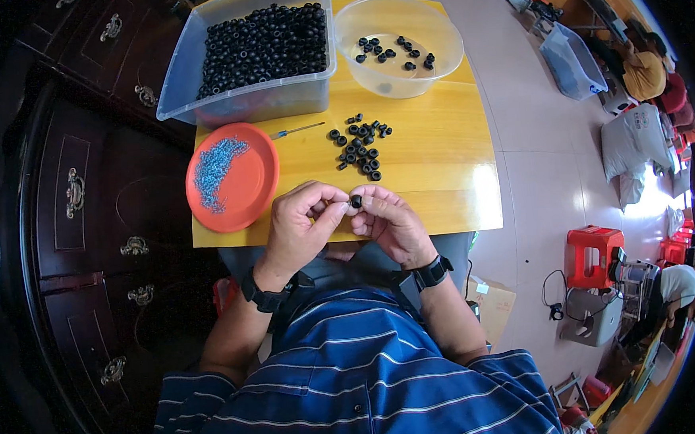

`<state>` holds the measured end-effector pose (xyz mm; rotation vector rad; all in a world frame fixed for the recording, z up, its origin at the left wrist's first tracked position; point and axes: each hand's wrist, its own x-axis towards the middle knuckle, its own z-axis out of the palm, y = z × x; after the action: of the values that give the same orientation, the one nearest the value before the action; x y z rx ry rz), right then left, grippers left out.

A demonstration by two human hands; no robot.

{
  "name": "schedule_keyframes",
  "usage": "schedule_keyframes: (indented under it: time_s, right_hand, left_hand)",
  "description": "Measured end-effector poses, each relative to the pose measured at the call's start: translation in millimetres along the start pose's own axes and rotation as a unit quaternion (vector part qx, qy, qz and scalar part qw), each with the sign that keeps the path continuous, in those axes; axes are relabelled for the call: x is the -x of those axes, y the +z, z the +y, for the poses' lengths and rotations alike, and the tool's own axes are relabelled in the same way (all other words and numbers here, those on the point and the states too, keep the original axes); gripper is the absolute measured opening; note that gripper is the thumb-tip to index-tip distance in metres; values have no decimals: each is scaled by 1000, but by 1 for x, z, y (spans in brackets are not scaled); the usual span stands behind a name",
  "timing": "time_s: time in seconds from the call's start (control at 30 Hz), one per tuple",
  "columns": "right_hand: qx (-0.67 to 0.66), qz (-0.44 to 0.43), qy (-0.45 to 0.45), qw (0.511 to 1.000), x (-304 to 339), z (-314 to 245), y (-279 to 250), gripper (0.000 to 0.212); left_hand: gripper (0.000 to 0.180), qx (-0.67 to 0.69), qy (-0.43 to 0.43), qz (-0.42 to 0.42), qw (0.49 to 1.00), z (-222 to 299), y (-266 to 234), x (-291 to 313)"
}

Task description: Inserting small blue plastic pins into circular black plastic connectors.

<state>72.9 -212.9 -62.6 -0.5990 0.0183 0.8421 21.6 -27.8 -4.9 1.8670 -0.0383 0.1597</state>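
Over the near edge of the yellow table (442,203), both my hands meet at fingertip level. My right hand (396,223) is closed, pinching a small black knob-like part (356,201) between thumb and forefinger. My left hand (306,223) is closed too, its thumb and forefinger pressed together against the part's left side; a tiny thing may be between them, too small to name. Beyond my hands lies a loose pile of black ring-shaped parts (359,147). On the left, an orange-red plate (258,192) holds a heap of tiny blue-silver pieces (216,173).
A screwdriver (296,130) lies beyond the plate. A large clear bin (277,102) full of black parts stands at the far left, a round clear tub (391,87) with several at the far right. Dark wooden drawers (75,194) border the left; a red stool (595,253) stands right.
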Motion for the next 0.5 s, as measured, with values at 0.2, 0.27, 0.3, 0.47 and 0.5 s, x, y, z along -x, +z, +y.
schedule_keyframes:
  time_s: [0.2,0.27,0.3,0.47,0.5]
  right_hand:
    - [-1,-3,-5,1000,0,3,4,19]
    - [3,-6,-5,1000,-1,4,4,19]
    - [6,-8,-6,1000,-1,4,3,18]
    - [11,-6,-8,1000,0,4,5,15]
    - [12,-7,-7,1000,0,4,5,14]
  left_hand:
    - [8,10,14,3,1000,4,-3,1]
    - [7,2,17,4,1000,4,-2,1]
    - [7,-5,20,5,1000,4,-2,1]
    - [6,-51,38,7,998,10,-2,1]
    - [6,-54,39,10,998,11,-1,1]
